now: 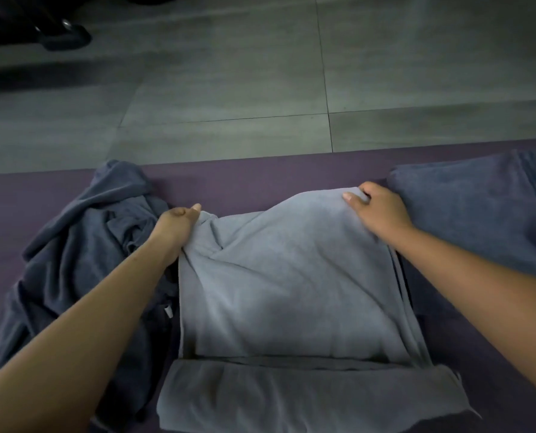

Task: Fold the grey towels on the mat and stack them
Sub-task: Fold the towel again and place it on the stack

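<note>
The left hand (pixel 179 220) and the right hand (pixel 376 205) each pinch a far corner of the light grey terry towel (pixel 285 276) on the purple mat (pixel 260 176). A crumpled dark grey towel (pixel 82 239) lies at left, a folded dark grey towel (pixel 472 207) at right.

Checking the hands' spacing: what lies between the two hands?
In the head view, only the light grey towel spans from left hand to right hand.

The room is dim, with soft light and no glare. The grey tiled floor (pixel 229 89) looks smeared and blurry. Lines bend near the edges (a wide lens). The top left corner is almost black. Shadows are faint.
</note>
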